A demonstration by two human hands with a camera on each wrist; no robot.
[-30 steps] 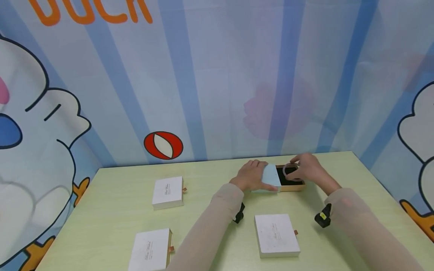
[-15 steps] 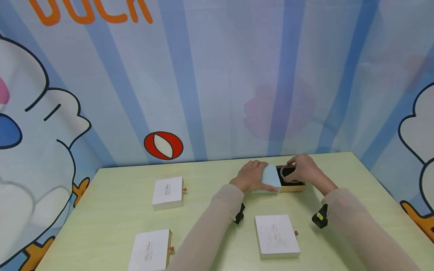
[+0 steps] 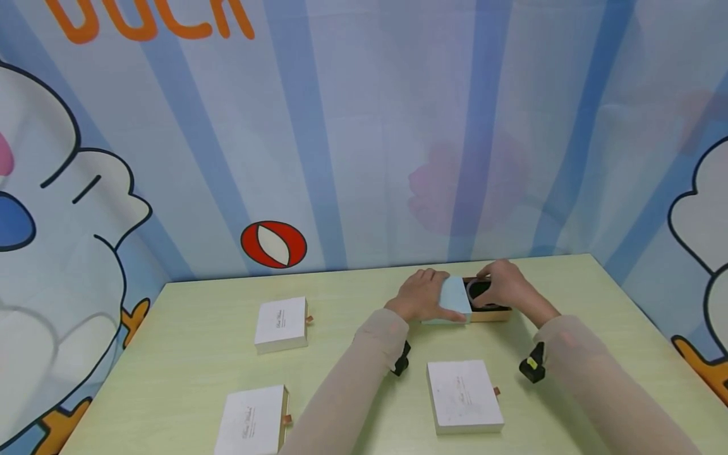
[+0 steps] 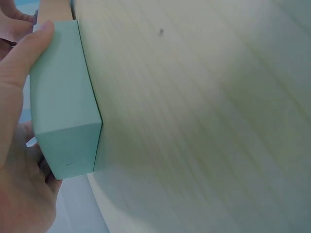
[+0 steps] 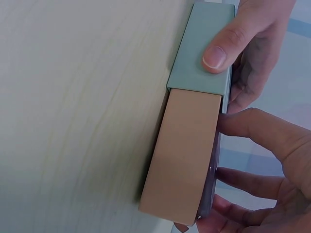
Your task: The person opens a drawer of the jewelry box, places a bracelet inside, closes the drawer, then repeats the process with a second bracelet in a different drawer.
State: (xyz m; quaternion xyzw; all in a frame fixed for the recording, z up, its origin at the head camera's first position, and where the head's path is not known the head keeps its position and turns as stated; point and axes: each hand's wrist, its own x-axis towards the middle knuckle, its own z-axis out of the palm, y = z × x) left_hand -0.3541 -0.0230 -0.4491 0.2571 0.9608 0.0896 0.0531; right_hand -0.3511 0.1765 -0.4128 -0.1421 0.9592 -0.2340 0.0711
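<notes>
A pale green-blue box sleeve (image 3: 455, 296) lies near the table's back edge, with its tan drawer (image 3: 491, 316) pulled out to the right. My left hand (image 3: 418, 295) grips the sleeve, thumb along the near side and fingers on the far side, as the left wrist view (image 4: 63, 82) confirms. Black lining shows inside the drawer. Over it, my right hand (image 3: 505, 285) pinches a thin pale bangle, partly hidden by the fingers. In the right wrist view a purplish bangle (image 5: 210, 187) shows along the drawer's open side, close to the fingertips.
Three white boxes with small orange ribbon tabs rest on the pale table (image 3: 364, 366): one at back left (image 3: 281, 321), a front-left box (image 3: 250, 420) cut by the frame, and a front-right box (image 3: 465, 397) between the forearms. A printed curtain (image 3: 375, 139) hangs behind.
My right hand has moved slightly left and lower with the bangle, which now sits deeper in the drawer. The left hand keeps its grip on the sleeve.
</notes>
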